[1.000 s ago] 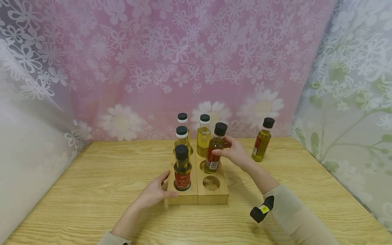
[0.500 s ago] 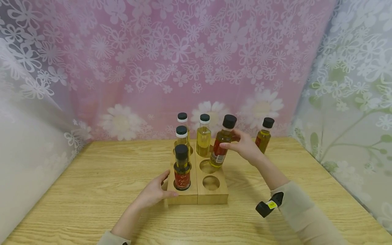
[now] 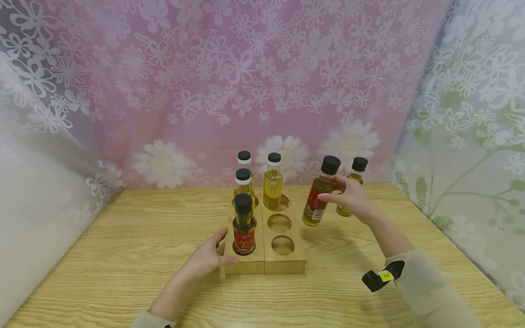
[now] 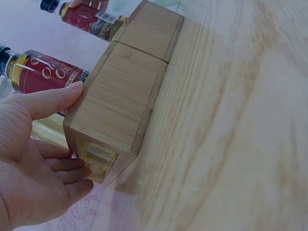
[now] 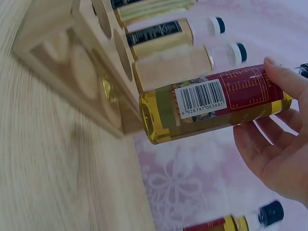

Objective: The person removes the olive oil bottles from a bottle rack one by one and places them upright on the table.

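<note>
My right hand grips a red-labelled olive oil bottle with a black cap, tilted, to the right of the wooden bottle rack. In the right wrist view, this oil bottle shows its barcode and glass base, with thumb and fingers around its upper part. My left hand touches the rack's front left corner. In the left wrist view, the thumb of the left hand lies along the rack's upper edge, its fingers loosely bent beside the open side. A red-labelled bottle stands in the rack's front left hole.
Two pale oil bottles stand behind it in the left row; another pale oil bottle occupies the back right hole. The right row's middle and front holes hold nothing. A second red-labelled bottle stands behind my right hand, partly hidden. A floral curtain backs the table.
My right hand has lifted the olive oil bottle from over the right row's middle hole and carried it right, beyond the rack's edge. The left hand has stayed put.
</note>
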Demonstrator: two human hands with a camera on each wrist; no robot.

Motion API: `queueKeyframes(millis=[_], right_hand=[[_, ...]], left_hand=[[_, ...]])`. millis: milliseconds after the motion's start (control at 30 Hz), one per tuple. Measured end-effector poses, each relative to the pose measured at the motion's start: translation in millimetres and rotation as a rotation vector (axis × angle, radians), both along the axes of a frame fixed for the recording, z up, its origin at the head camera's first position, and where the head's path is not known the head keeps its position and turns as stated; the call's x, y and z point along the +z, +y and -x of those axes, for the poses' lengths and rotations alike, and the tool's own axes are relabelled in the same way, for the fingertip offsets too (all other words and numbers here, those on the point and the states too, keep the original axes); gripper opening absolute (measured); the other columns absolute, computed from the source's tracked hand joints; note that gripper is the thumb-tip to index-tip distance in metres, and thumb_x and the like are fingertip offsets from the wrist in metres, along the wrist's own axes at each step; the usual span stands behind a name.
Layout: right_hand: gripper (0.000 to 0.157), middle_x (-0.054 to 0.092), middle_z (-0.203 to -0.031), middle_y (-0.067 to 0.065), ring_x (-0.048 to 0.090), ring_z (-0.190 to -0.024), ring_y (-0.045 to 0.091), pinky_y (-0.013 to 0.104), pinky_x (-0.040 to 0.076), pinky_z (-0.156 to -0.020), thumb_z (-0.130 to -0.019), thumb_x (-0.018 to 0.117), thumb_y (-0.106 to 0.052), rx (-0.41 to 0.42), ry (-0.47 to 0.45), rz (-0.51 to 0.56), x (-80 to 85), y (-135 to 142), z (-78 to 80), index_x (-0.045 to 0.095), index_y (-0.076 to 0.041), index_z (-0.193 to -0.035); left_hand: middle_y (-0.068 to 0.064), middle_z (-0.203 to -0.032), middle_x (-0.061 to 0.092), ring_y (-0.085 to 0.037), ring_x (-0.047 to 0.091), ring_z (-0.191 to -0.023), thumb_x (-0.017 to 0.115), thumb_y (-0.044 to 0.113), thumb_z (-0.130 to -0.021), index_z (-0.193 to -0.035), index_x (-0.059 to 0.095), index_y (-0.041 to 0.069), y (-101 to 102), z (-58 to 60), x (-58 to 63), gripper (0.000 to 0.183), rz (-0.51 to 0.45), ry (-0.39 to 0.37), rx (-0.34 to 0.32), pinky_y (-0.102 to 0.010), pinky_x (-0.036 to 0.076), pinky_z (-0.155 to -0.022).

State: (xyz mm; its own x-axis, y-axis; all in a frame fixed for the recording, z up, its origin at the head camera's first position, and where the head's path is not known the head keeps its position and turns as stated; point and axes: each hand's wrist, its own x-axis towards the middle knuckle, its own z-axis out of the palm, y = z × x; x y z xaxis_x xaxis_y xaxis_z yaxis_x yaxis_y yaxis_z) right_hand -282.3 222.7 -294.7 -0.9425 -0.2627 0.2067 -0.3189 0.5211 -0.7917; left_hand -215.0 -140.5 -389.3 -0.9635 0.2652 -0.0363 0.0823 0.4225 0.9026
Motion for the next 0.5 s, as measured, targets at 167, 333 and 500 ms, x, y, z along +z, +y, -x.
queueKeyframes(millis=[167,333,500], right_hand=[[0.056,0.053,-0.119,0.022,0.053,-0.105,0.035,0.048,0.047,-0.085,-0.087,0.067,-0.024,0.004,-0.024,0.024,-2.6,16.9,-4.0,0.044,0.002,-0.132],[0.057,0.049,-0.126,0.023,0.047,-0.114,0.037,0.052,0.042,-0.09,-0.089,0.064,-0.022,0.01,-0.042,0.039,-7.7,35.1,-3.5,0.04,0.003,-0.134],[0.061,0.043,-0.132,0.025,0.038,-0.122,0.042,0.06,0.034,-0.094,-0.089,0.064,-0.024,-0.014,-0.057,0.023,-12.9,53.1,-2.8,0.037,0.004,-0.136]], left_hand=[[-0.026,-0.146,0.026,-0.049,0.024,-0.13,0.08,0.023,-0.073,-0.145,0.023,-0.005,-0.2,0.0,0.1,0.095,-0.001,-0.003,-0.001,-0.057,0.03,-0.1],[-0.026,-0.146,0.026,-0.049,0.023,-0.131,0.08,0.022,-0.073,-0.145,0.023,-0.005,-0.1,0.1,0.2,0.095,-0.006,-0.008,-0.004,-0.057,0.029,-0.1],[-0.024,-0.147,0.025,-0.048,0.022,-0.131,0.08,0.023,-0.073,-0.145,0.023,-0.004,0.0,-0.1,-0.5,0.095,-0.014,-0.01,-0.004,-0.058,0.029,-0.1]])
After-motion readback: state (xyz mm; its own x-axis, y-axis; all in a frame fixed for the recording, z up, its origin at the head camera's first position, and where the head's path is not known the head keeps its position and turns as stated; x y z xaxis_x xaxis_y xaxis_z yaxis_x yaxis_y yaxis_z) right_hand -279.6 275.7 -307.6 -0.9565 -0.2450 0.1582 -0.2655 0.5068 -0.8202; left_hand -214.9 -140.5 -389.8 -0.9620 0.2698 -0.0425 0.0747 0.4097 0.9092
